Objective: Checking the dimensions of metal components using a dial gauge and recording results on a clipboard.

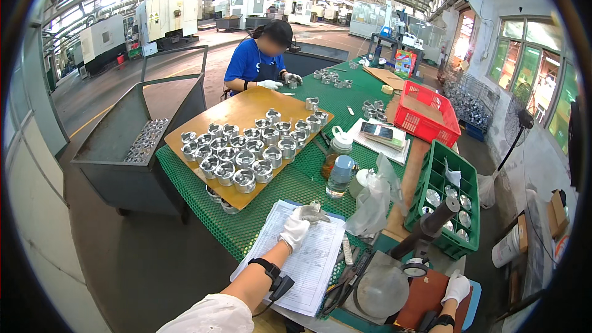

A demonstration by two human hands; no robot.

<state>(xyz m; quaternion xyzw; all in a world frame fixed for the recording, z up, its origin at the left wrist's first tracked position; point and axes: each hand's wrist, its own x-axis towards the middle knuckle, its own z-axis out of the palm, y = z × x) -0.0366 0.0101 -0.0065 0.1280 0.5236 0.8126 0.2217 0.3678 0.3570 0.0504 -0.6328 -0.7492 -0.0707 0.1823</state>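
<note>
While the gloved fingers point(317, 214) of the left hand point(299, 225) pinch a small metal piece (too small to identify) above the printed record sheet point(302, 259), the right hand point(457, 288) rests loosely curled, holding nothing, on the brown pad point(425, 296) near the gauge stand point(425, 231). Judged step: logging an inspected part. Pistons point(243, 154) wait on the board point(240, 114) across the table point(246, 222); the next move calls for a steady transfer.

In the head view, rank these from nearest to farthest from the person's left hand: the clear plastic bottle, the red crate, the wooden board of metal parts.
From the left hand, resting on the paper sheet:
1. Clear plastic bottle, just ahead and slightly right.
2. Wooden board of metal parts, ahead and left, on the green mat.
3. Red crate, far ahead on the right.
</note>
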